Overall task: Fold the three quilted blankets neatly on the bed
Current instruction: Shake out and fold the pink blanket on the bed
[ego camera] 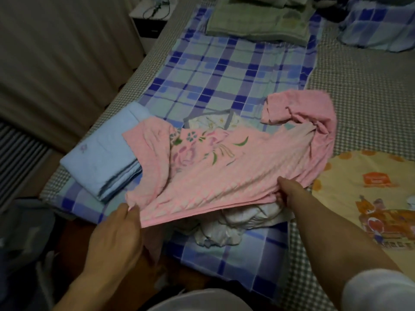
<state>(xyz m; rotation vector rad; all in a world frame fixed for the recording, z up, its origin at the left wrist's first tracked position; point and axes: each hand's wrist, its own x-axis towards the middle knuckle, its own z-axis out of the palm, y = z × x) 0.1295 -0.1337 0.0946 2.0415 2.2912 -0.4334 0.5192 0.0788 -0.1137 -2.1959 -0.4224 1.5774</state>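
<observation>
While the blue blanket (105, 151) sits folded at left, my left hand (116, 234) pinches the pink blanket (215, 167)'s near corner and my right hand (289, 194) grips its near edge mid-bed; gotta pull taut, match corners, that far-right end's bunched.

place: a home bedroom
bed: checked bed (363, 113) with a blue plaid sheet (224, 70) spread over it
bedding: folded blue blanket (101, 153), pink quilted blanket (224, 171), folded green stack (256, 21), cartoon-print pillow (370, 194)
wall side: ribbed curtain (56, 52) beside the bed
light: dim indoor light
</observation>
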